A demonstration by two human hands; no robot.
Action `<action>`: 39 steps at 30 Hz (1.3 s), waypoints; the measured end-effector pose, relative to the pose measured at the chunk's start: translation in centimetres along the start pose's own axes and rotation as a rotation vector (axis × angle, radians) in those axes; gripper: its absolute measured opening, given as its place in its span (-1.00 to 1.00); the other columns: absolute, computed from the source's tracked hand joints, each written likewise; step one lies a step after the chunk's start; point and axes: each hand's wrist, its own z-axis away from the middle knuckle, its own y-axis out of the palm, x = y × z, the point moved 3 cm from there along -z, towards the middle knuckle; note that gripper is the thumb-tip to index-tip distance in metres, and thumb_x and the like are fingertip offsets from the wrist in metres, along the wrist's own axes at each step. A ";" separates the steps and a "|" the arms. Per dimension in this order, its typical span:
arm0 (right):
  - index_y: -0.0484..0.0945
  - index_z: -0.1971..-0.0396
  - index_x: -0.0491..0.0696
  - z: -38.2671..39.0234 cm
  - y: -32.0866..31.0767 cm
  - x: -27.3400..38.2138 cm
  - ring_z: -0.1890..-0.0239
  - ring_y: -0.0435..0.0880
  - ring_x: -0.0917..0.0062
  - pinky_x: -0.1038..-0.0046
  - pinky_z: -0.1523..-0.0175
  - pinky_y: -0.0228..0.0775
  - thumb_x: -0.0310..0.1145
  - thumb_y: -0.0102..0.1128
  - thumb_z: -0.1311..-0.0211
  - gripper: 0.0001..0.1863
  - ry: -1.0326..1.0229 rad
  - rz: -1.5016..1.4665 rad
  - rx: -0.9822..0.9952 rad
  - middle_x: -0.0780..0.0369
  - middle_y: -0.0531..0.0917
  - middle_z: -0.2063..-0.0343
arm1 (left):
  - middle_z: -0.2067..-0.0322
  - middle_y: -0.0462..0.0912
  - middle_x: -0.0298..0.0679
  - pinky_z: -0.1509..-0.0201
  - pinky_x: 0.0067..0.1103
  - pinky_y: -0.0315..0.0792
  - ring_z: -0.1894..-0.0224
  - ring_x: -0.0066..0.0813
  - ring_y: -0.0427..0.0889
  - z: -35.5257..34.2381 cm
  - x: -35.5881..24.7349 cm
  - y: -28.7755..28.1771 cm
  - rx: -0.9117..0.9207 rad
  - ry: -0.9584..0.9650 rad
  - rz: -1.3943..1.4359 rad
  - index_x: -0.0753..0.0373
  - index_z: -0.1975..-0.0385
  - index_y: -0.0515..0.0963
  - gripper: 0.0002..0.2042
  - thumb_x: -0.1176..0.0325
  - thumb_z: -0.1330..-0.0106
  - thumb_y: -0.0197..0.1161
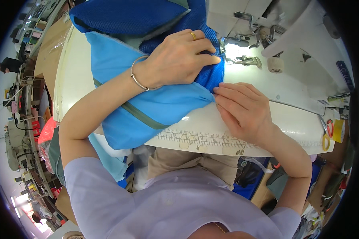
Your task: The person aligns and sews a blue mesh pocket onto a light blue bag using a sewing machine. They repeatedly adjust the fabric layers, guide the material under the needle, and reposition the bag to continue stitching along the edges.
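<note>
"Where's the cloth?"

"On the desk (283, 119), left of the sewing machine (235, 16). The light-blue fabric (151, 99), crossed by a dark green strip (143, 117), reaches down to the desk's front edge. Dark-blue mesh fabric (125, 16) lies beyond it, toward the back."

"And the left hand (183, 57)?"

"Resting on the cloth, fingers bent, thumb and fingertips close to the metal sewing attachment (245, 60). I can't tell whether it grips any fabric."

"The right hand (243, 111)?"

"Nearer the front edge, its fingers side by side, tips touching the cloth's right-hand border. Its underside is hidden, so I can't tell if it's pinching."

"Anything along that edge?"

"A printed ruler scale (195, 138) runs along it, and scissors (326, 134) with red and yellow handles lie by the front right corner."
</note>
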 end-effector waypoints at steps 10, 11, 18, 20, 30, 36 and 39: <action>0.71 0.28 -0.18 -0.2 -0.3 -0.4 0.09 0.76 0.34 0.30 -0.02 0.61 -0.53 0.41 -0.03 -0.80 0.030 -0.028 -0.060 0.17 0.77 0.18 | 0.12 0.76 -0.22 0.10 -0.44 0.59 0.22 -0.24 0.64 -0.2 0.5 -0.3 0.034 0.027 0.019 -0.02 0.18 0.80 -0.58 0.57 0.02 0.24; 0.71 0.29 -0.18 -0.1 -0.2 -0.5 0.10 0.76 0.34 0.30 -0.02 0.61 -0.52 0.40 -0.04 -0.81 0.031 -0.040 -0.059 0.17 0.77 0.18 | 0.11 0.75 -0.23 0.09 -0.44 0.59 0.21 -0.23 0.64 -0.3 0.6 -0.4 0.044 0.022 0.016 -0.03 0.17 0.80 -0.58 0.58 0.02 0.24; 0.74 0.29 -0.14 -0.2 -1.6 -3.6 0.14 0.76 0.30 0.33 0.00 0.59 -0.45 0.41 -0.16 -0.86 0.189 -0.019 -0.159 0.14 0.77 0.25 | 0.14 0.73 -0.29 0.02 -0.42 0.62 0.11 -0.24 0.65 -0.6 1.3 -0.4 0.045 0.024 0.018 -0.07 0.21 0.79 -0.62 0.54 0.01 0.29; 0.76 0.26 -0.14 -0.6 -3.2 -5.6 0.13 0.77 0.29 0.36 -0.01 0.58 -0.39 0.43 -0.20 -0.83 0.300 -0.010 -0.253 0.13 0.78 0.24 | 0.13 0.73 -0.30 0.02 -0.42 0.62 0.11 -0.25 0.65 -0.6 1.7 -0.3 0.056 0.025 0.025 -0.08 0.19 0.79 -0.61 0.54 0.01 0.30; 0.81 0.22 -0.12 -1.7 -5.9 -8.4 0.03 0.77 0.40 0.47 -0.12 0.51 -0.19 0.50 -0.22 -0.70 0.564 -0.041 -0.366 0.13 0.81 0.10 | 0.13 0.73 -0.31 -0.02 -0.42 0.62 0.08 -0.27 0.66 -0.6 2.2 -0.1 0.053 0.035 0.005 -0.07 0.17 0.80 -0.60 0.55 -0.01 0.31; 0.81 0.18 -0.13 -1.4 -5.8 -8.9 0.03 0.75 0.50 0.51 -0.16 0.47 -0.17 0.48 -0.26 -0.68 0.609 -0.060 -0.368 0.18 0.82 0.10 | 0.09 0.75 -0.24 0.07 -0.42 0.61 0.17 -0.22 0.66 -0.1 2.2 0.0 0.020 0.082 0.047 -0.05 0.09 0.79 -0.51 0.61 0.03 0.23; 0.80 0.16 -0.14 -1.6 -5.7 -8.5 0.06 0.74 0.53 0.52 -0.14 0.47 -0.20 0.45 -0.29 -0.70 0.654 -0.034 -0.358 0.20 0.83 0.13 | 0.08 0.74 -0.22 0.08 -0.43 0.62 0.16 -0.22 0.65 0.3 1.9 -0.2 0.033 0.104 0.083 -0.02 0.11 0.80 -0.49 0.62 0.08 0.21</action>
